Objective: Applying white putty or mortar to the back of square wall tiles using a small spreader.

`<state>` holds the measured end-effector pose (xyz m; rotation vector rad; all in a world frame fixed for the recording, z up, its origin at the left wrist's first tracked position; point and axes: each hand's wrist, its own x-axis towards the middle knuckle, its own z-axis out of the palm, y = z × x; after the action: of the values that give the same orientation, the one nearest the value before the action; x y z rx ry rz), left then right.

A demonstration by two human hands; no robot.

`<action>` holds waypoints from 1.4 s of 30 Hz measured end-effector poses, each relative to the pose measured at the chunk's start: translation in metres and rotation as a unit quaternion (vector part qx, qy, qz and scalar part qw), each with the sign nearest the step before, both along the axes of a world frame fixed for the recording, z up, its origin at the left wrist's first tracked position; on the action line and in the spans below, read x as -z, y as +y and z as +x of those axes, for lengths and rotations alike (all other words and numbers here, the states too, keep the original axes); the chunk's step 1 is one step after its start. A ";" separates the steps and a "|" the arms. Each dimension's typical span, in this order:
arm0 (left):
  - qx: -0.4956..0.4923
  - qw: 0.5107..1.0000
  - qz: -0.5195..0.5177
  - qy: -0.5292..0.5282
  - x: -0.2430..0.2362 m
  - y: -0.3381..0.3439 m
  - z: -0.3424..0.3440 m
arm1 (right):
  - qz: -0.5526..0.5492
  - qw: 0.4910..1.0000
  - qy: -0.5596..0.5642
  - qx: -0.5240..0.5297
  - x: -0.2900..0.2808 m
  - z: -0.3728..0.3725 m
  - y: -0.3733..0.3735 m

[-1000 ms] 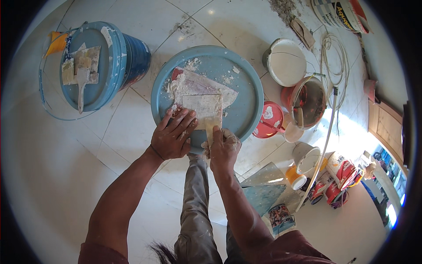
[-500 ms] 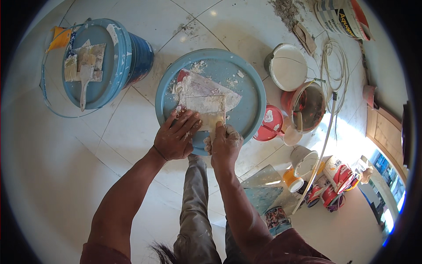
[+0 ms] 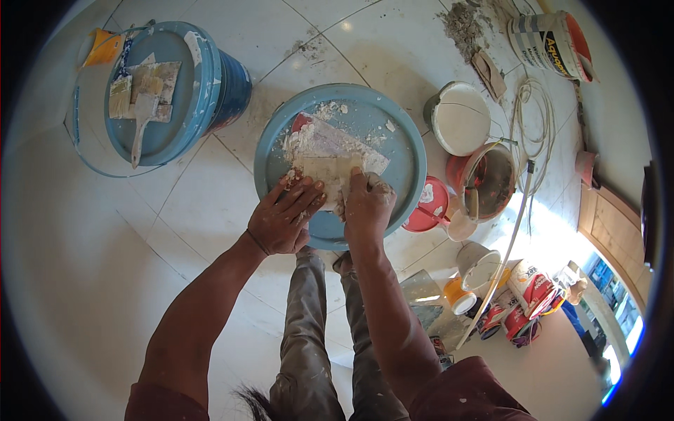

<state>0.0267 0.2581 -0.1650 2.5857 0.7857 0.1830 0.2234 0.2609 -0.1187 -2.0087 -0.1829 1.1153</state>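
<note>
A broad putty knife [image 3: 326,172], its blade coated in pale dried filler, lies across a wider plaster-crusted blade [image 3: 337,140] with a red patch at one corner. Both rest on a round blue bucket lid [image 3: 409,175]. My right hand [image 3: 369,209] is wrapped round the putty knife's near right end, thumb forward on it. At the left, my left hand [image 3: 281,216] lies with fingers stretched out, their tips at the near left edges of the blades. What sits beneath those fingers is hidden. White crumbs [image 3: 330,109] are scattered over the lid.
At left stands a lidded blue bucket [image 3: 235,88] carrying a paintbrush [image 3: 145,112] and scrapers. To the right are a white-filled bucket [image 3: 460,119], a red bucket [image 3: 502,179], a red lid [image 3: 430,203], a long pole [image 3: 516,231], coiled cable [image 3: 530,133] and several paint cans [image 3: 533,288].
My right hand has moved slightly up and right, its thumb now farther forward over the putty knife's blade. The left hand stays in place. The whole view has shifted a little.
</note>
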 end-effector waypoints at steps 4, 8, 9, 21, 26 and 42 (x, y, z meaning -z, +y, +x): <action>-0.003 1.000 -0.007 -0.011 0.001 -0.001 0.001 | -0.090 0.995 0.005 -0.031 -0.014 0.003 -0.034; -0.018 0.999 -0.010 -0.031 0.002 -0.002 0.004 | -0.032 0.992 -0.031 -0.118 -0.005 0.026 0.006; -0.017 0.999 -0.010 -0.032 0.002 -0.004 0.003 | -0.033 0.991 -0.033 -0.124 -0.010 0.027 -0.002; -0.027 0.999 -0.005 -0.041 0.003 -0.004 -0.004 | -0.083 0.925 -0.004 -0.372 -0.015 0.088 0.014; -0.026 0.999 0.010 -0.037 0.006 -0.009 -0.003 | -0.068 0.887 -0.047 -0.454 -0.014 0.092 0.044; -0.027 0.999 0.025 -0.032 0.004 -0.008 0.000 | -0.063 0.817 -0.139 -0.556 0.019 0.119 0.054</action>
<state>0.0266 0.2500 -0.1693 2.5934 0.8393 0.3046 0.3424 0.3147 -0.1381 -2.1565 -1.6384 1.4877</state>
